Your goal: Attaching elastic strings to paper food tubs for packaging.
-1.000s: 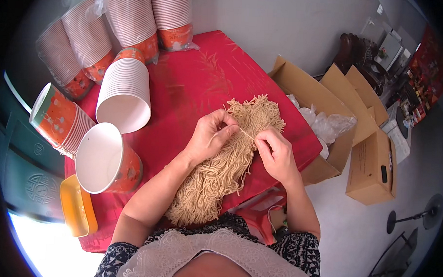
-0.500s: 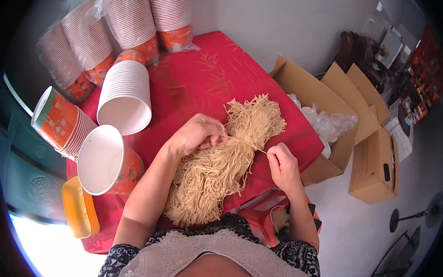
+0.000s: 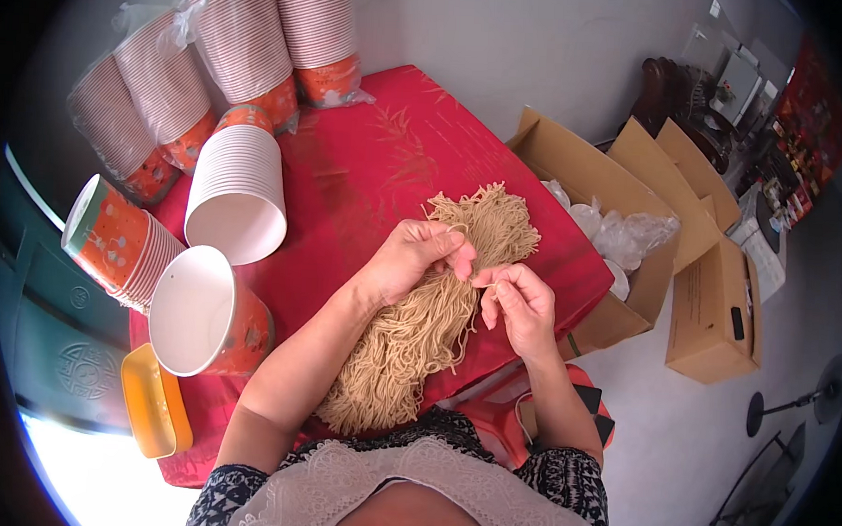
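Observation:
A thick bundle of beige yarn [image 3: 388, 359] lies slantwise on the red tablecloth [image 3: 349, 200], gathered in near its far end. Over this narrowed place, my left hand [image 3: 423, 261] is closed, thumb and fingers pinching the thin beige tie strand. Just to its right, my right hand [image 3: 523, 308] pinches the strand between thumb and forefinger, its other fingers loosely curled. The fingertips of both hands nearly meet. They hide the crossing of the strand, so I cannot see whether it is knotted.
Left of the yarn stand nested white paper buckets [image 3: 238, 192], an upright bucket [image 3: 192, 311] and a yellow plastic tray [image 3: 156, 402]. Tall wrapped stacks of buckets [image 3: 243, 43] line the back left. Beyond the table's right edge are open cardboard boxes [image 3: 628, 177] and a red stool [image 3: 499, 419].
My hands have come together over the gathered part of the yarn. Half a second ago they were apart, holding the strand stretched out on either side of the bundle.

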{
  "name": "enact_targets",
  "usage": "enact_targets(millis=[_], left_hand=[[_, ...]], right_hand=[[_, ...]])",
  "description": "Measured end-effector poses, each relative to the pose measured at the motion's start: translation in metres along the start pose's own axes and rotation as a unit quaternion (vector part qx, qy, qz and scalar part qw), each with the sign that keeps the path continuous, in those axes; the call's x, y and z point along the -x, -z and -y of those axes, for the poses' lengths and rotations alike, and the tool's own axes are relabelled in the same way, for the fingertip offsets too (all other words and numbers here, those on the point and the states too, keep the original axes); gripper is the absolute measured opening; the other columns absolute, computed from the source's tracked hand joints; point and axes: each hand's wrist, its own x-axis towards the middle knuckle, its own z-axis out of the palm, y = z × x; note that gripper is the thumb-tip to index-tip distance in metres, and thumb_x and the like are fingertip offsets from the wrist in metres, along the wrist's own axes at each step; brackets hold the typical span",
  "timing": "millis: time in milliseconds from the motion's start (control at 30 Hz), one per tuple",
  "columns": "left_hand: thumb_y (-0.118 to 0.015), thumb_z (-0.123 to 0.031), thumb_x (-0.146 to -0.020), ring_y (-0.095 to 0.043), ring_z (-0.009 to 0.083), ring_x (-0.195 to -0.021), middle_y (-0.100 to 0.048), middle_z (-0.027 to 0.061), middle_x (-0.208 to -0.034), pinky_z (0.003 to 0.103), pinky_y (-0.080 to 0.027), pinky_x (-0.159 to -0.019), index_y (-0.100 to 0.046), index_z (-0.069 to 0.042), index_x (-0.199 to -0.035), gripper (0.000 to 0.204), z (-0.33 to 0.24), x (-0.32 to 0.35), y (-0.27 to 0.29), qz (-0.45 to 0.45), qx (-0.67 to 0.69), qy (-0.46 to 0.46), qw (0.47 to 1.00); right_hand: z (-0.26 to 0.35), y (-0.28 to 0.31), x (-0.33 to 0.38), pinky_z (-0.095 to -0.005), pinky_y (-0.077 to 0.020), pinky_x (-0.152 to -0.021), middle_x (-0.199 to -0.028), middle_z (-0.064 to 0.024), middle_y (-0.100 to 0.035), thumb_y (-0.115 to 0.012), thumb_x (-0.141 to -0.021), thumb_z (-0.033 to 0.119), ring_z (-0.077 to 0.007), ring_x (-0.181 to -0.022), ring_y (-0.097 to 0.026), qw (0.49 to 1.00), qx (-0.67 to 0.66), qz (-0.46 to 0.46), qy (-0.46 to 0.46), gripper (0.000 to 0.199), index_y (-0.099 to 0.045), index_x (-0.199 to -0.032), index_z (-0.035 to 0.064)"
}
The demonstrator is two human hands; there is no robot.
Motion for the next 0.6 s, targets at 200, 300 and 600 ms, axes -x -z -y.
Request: enact_targets(millis=[200,300,600], left_hand=[[-0.053,-0.017,-0.101,-0.059,0.01,-0.072,-0.065,0.0029,-0.075,0.024,-0.048,-0.071,-0.068,0.0,-0.089,0.026,0.002,0.003,-0.006,-0.057,-0.064,-0.021,0.996],[-0.052,-0.016,-0.101,-0.058,0.0097,-0.071,-0.064,0.0021,-0.073,0.024,-0.048,-0.071,-0.067,0.0,-0.087,0.026,0.006,0.005,-0.003,-0.075,-0.089,-0.024,0.993],[-0.061,-0.012,-0.096,-0.056,0.0075,-0.075,-0.063,0.0009,-0.078,0.022,-0.046,-0.071,-0.067,0.0,-0.093,0.013,0.005,0.014,-0.002,-0.078,-0.19,0.0,0.979]], right_hand=[[-0.007,0.006,0.003,-0.0197,-0.0396,-0.05,-0.084,-0.0051,-0.058,-0.051,-0.102,0.015,-0.0053,-0.056,-0.046,0.997,0.075,-0.01,-0.027,0.015,-0.055,-0.098,0.0005],[-0.012,0.013,0.004,-0.0191,-0.0351,-0.048,-0.07,0.0012,-0.052,-0.051,-0.102,0.014,-0.0031,-0.053,-0.043,0.976,0.213,0.015,-0.037,0.015,-0.055,-0.097,0.0017],[0.003,0.012,-0.005,-0.0206,-0.0431,-0.055,-0.11,-0.0096,-0.053,-0.052,-0.098,0.005,-0.0057,-0.06,-0.049,0.962,0.264,-0.003,0.077,0.011,-0.054,-0.09,-0.0016]])
